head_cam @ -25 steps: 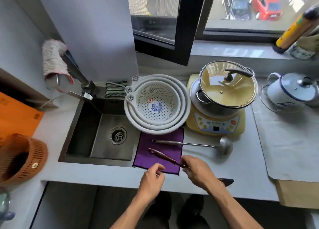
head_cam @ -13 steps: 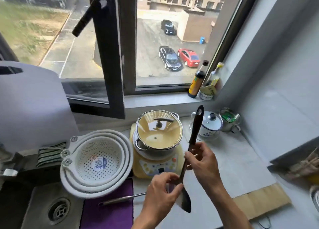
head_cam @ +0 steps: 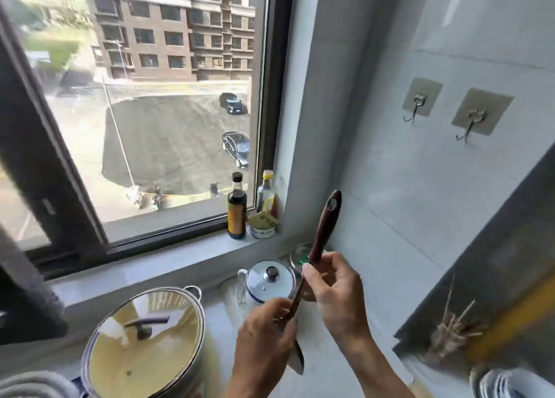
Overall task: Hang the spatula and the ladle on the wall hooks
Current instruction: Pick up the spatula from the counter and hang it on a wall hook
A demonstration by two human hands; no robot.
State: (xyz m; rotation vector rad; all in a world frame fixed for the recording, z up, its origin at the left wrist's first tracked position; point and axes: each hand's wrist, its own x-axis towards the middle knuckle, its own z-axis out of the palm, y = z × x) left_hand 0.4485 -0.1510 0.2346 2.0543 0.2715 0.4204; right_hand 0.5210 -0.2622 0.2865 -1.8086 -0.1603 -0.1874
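Observation:
I hold the spatula (head_cam: pixel 323 226) upright, its dark red-brown handle with a hanging hole pointing up and its metal blade down by my wrist. My right hand (head_cam: pixel 336 289) grips the handle's lower end. My left hand (head_cam: pixel 267 328) pinches the thin shaft just above the blade. Two metal wall hooks on clear adhesive pads are on the white tiled wall, up and to the right: the left hook (head_cam: pixel 416 108) and the right hook (head_cam: pixel 471 126). Both hooks are bare. The ladle is out of view.
A glass-lidded pot (head_cam: pixel 144 343) stands at the lower left. A white enamel teapot (head_cam: pixel 268 280) sits behind my hands. Sauce bottles (head_cam: pixel 237 214) stand on the window sill. A dark shelf edge (head_cam: pixel 480 262) with toothpicks juts in at the right.
The spatula was picked up off the purple cloth and turned handle-up. My view has swung up and right, so the wall hooks came into sight and the ladle and sink left it.

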